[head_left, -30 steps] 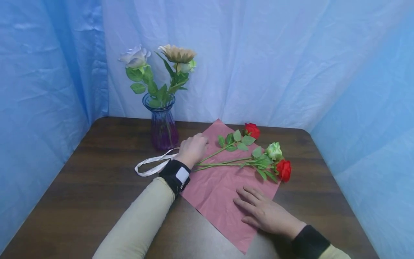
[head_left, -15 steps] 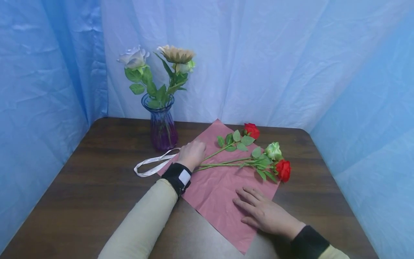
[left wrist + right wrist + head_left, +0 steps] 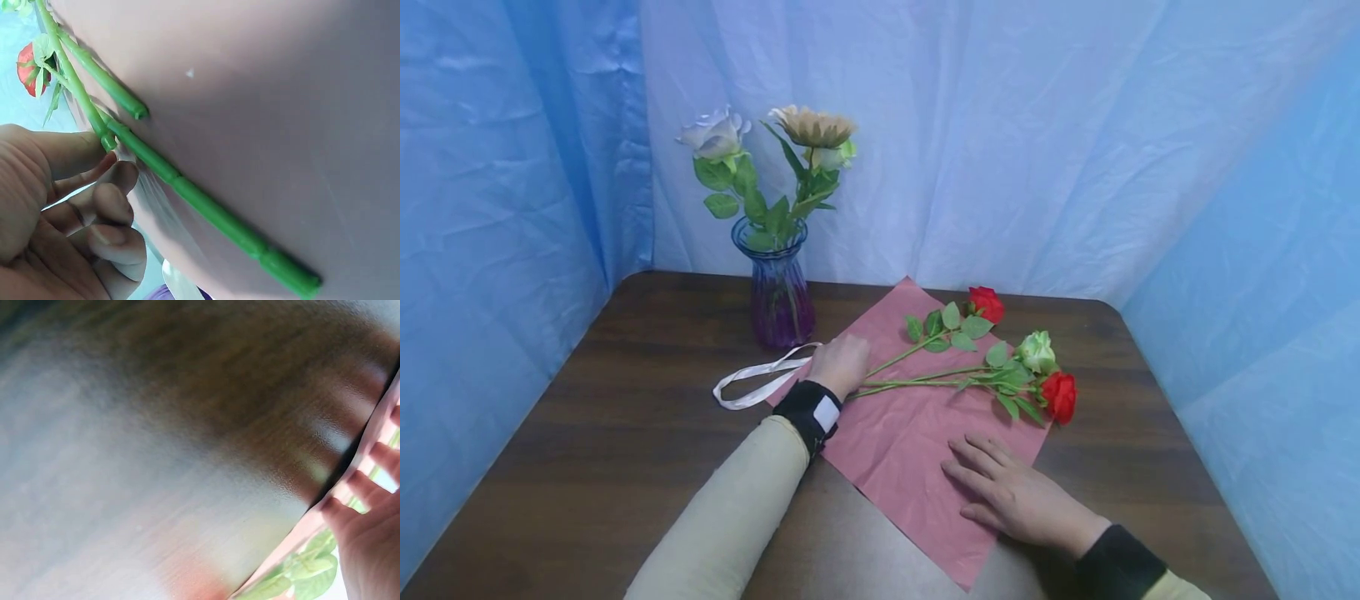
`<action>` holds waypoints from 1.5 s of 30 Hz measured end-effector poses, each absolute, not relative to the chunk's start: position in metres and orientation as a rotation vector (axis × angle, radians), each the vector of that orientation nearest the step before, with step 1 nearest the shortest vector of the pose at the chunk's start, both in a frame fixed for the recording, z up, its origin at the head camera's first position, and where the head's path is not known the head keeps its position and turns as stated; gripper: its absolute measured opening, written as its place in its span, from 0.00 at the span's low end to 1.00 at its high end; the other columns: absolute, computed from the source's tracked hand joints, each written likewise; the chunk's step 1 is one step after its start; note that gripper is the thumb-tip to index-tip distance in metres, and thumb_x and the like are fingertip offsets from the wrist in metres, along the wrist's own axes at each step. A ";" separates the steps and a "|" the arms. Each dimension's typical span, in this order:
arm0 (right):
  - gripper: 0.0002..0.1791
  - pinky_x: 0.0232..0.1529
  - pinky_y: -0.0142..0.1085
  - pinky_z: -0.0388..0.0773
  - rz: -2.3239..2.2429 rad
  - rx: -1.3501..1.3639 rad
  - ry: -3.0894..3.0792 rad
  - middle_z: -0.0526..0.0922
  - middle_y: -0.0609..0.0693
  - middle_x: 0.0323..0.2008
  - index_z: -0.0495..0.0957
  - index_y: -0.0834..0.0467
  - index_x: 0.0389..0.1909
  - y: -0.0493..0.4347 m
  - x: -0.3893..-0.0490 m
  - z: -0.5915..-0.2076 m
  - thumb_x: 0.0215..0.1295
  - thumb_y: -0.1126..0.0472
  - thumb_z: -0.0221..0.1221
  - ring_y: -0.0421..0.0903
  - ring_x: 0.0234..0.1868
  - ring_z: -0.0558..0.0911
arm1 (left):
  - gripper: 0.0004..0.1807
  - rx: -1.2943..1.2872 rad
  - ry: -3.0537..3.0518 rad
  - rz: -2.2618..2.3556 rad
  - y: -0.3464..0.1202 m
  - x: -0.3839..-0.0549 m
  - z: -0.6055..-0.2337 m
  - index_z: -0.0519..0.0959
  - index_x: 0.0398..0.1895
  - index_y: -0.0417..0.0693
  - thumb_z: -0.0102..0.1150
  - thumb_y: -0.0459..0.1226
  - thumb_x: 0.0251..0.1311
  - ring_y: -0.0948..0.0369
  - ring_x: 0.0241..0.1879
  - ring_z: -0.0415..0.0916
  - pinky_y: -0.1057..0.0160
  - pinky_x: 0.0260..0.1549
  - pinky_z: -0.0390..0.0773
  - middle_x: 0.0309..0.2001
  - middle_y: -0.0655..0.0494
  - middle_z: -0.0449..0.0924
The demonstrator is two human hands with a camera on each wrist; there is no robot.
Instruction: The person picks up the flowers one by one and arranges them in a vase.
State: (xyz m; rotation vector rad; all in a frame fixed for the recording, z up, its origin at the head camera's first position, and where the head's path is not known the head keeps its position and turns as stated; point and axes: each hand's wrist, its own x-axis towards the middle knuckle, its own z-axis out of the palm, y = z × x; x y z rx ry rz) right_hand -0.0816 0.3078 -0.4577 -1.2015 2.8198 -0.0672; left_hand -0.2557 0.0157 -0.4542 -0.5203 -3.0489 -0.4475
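In the head view my left hand (image 3: pixel 841 365) is over the stem ends at the paper's left side. In the left wrist view its thumb and fingers (image 3: pixel 69 153) are curled at the cut end of a green flower stem (image 3: pixel 78 90), pinching it. Two more stems lie beside it, the longer stem (image 3: pixel 215 215) reaching past the hand. They lead to a red rose (image 3: pixel 987 305), a pale green rose (image 3: pixel 1037 351) and another red rose (image 3: pixel 1059 397). Fingers spread, my right hand (image 3: pixel 1018 497) rests on the pink wrapping paper (image 3: pixel 917 467) near its lower right edge.
A blue-purple glass vase (image 3: pixel 781 300) holding a white rose (image 3: pixel 713 133) and a cream flower (image 3: pixel 812 127) stands behind my left hand. A looped white ribbon (image 3: pixel 745 390) lies left of the paper on the brown table (image 3: pixel 587 467). Blue curtains (image 3: pixel 1000 150) enclose the table.
My left hand has drawn slightly left and toward me along the stem ends, showing the paper's left corner. The right hand and the flowers have stayed in place.
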 end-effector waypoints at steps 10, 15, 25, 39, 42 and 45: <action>0.38 0.69 0.54 0.68 -0.062 -1.149 2.791 0.60 0.52 0.79 0.62 0.45 0.78 0.308 -0.082 -0.456 0.73 0.35 0.54 0.57 0.78 0.60 | 0.11 -0.557 -3.123 -0.404 0.009 -0.259 -0.454 0.80 0.25 0.49 0.56 0.35 0.67 0.46 0.44 0.85 0.40 0.44 0.79 0.41 0.50 0.87; 0.38 0.69 0.54 0.68 -0.067 -1.157 2.795 0.60 0.52 0.79 0.62 0.45 0.78 0.308 -0.082 -0.456 0.72 0.35 0.54 0.57 0.78 0.60 | 0.17 -0.594 -3.116 -0.447 0.010 -0.262 -0.457 0.75 0.18 0.52 0.58 0.43 0.67 0.51 0.39 0.84 0.42 0.41 0.80 0.32 0.54 0.84; 0.37 0.67 0.55 0.70 -0.077 -1.188 2.806 0.62 0.53 0.78 0.64 0.47 0.78 0.308 -0.082 -0.457 0.73 0.36 0.54 0.59 0.77 0.62 | 0.15 -0.691 -3.103 -0.394 0.011 -0.259 -0.456 0.75 0.19 0.51 0.59 0.35 0.67 0.52 0.38 0.83 0.42 0.40 0.81 0.33 0.53 0.84; 0.38 0.69 0.53 0.69 -0.090 -1.178 2.800 0.60 0.52 0.78 0.63 0.46 0.78 0.308 -0.082 -0.457 0.72 0.36 0.56 0.57 0.78 0.60 | 0.16 -0.730 -3.104 -0.330 -0.002 -0.254 -0.441 0.75 0.18 0.52 0.57 0.34 0.67 0.49 0.37 0.84 0.44 0.31 0.81 0.35 0.52 0.84; 0.38 0.69 0.53 0.68 -0.089 -1.179 2.805 0.60 0.52 0.79 0.64 0.46 0.78 0.308 -0.082 -0.457 0.72 0.36 0.56 0.57 0.78 0.60 | 0.16 -0.746 -3.124 -0.290 -0.005 -0.250 -0.435 0.76 0.20 0.52 0.56 0.35 0.69 0.50 0.35 0.83 0.46 0.29 0.81 0.35 0.52 0.84; 0.37 0.70 0.54 0.68 -0.094 -1.171 2.804 0.60 0.52 0.79 0.63 0.46 0.78 0.308 -0.081 -0.458 0.72 0.37 0.56 0.57 0.78 0.60 | 0.15 -0.778 -3.121 -0.255 -0.008 -0.245 -0.428 0.77 0.21 0.51 0.56 0.34 0.69 0.52 0.33 0.83 0.47 0.27 0.81 0.34 0.52 0.84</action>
